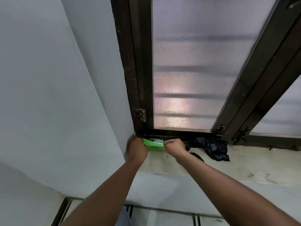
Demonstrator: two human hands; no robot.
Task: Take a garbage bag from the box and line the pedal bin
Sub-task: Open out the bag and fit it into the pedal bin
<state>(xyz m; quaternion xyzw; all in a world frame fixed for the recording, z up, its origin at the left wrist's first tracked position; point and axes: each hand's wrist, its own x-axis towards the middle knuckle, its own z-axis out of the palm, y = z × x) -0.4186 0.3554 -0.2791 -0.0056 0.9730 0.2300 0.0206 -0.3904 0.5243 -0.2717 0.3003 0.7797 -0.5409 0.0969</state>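
Note:
A small green box (154, 145) sits on the stone window sill (228, 165), in the corner by the wall and the dark window frame. My left hand (137, 148) grips the box's left end; it is blurred. My right hand (175, 146) is curled at the box's right end, fingers at its top edge. A crumpled black garbage bag (211, 148) lies on the sill just right of my right hand, and a dark strip of it trails under my right wrist. The pedal bin is not in view.
A frosted window with a dark frame (143, 79) rises behind the sill, with latches (219, 130) at its lower edge. A pale wall (65, 95) closes in on the left. Tiled floor (162, 216) shows below the sill.

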